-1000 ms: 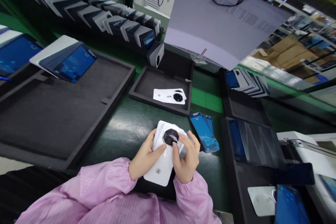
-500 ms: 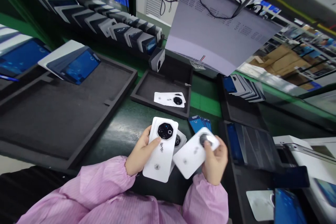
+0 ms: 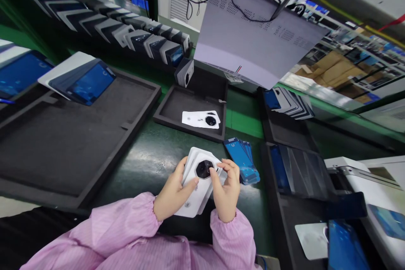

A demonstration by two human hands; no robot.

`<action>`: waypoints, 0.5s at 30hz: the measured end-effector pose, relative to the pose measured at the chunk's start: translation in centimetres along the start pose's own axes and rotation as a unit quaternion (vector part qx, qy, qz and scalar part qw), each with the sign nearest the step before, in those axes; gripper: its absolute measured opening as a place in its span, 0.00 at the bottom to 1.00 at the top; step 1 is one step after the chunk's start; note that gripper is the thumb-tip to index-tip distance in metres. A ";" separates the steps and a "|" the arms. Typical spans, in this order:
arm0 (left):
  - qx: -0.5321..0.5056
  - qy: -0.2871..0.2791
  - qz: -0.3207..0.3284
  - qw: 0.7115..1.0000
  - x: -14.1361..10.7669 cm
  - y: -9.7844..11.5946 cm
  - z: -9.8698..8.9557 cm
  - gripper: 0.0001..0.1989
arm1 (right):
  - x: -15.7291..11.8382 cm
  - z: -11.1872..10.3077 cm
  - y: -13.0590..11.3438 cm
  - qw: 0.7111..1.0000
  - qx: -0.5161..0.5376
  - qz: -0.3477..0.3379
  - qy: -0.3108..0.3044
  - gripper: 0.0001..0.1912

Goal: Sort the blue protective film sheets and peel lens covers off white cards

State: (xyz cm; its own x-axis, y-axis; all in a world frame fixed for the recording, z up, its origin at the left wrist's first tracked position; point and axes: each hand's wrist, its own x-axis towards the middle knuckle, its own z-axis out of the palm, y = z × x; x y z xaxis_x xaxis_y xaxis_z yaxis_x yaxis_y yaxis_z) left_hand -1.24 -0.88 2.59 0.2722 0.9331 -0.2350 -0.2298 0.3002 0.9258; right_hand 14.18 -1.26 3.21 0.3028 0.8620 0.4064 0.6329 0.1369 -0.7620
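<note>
Green-black and glossy, the surface (image 3: 142,164) ran in front of a worker in pink sleeves (image 3: 126,217), with a grey perforated panel (image 3: 253,40) trailing black cables beyond it and brown cardboard (image 3: 330,69) in the background on the right. Above the near edge, between both hands, was a slightly fanned stack of white panels (image 3: 190,200), the uppermost showing a dark round window near its top end. The left hand (image 3: 171,192) had its grip closed on the stack's left edge, thumb across the face and fingers beneath. At the upper right corner, the right hand (image 3: 228,187) touched the stack, its thumb by the dark window and its forefinger at the edge; whether that grip was pinching a single panel could not be told.

Just beyond the right hand, blue sheets (image 3: 241,157) lay fanned on the surface. A small black tray (image 3: 171,107) ahead held overlapping white pieces (image 3: 196,119). On the left, a pile of panels (image 3: 91,84) rested at the far end of a large black tray (image 3: 63,147); further off stood long rows of panels (image 3: 104,27). On the right, another black tray (image 3: 295,211) carried a pale plate (image 3: 311,242) beside a blue panel (image 3: 346,247).
</note>
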 end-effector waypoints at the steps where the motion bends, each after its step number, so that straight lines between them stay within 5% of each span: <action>1: 0.014 0.006 0.009 1.000 -0.1 -0.2 0.0 0.29 | 0.0 0.0 -0.1 1.000 0.010 0.018 -0.014 0.06; 5: 0.033 0.016 0.029 0.999 -0.3 -0.4 0.2 0.30 | -0.2 0.1 0.1 0.999 0.030 0.015 -0.024 0.04; 11: -0.055 -0.016 -0.031 0.998 0.6 0.6 0.2 0.25 | -1.3 0.5 0.0 0.978 -0.016 -0.208 -0.028 0.06; 15: -0.076 -0.002 -0.046 0.996 1.0 0.6 0.0 0.24 | -1.5 0.8 -0.2 0.960 0.041 -0.272 -0.059 0.09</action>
State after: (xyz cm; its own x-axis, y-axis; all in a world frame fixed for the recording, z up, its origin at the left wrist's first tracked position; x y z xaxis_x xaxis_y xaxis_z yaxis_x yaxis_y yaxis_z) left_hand -1.17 0.21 2.93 0.3020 0.8993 -0.3164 -0.3416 0.4119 0.8448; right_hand 13.10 -2.17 2.36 -0.1419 0.7014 0.6985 0.6149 0.6154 -0.4931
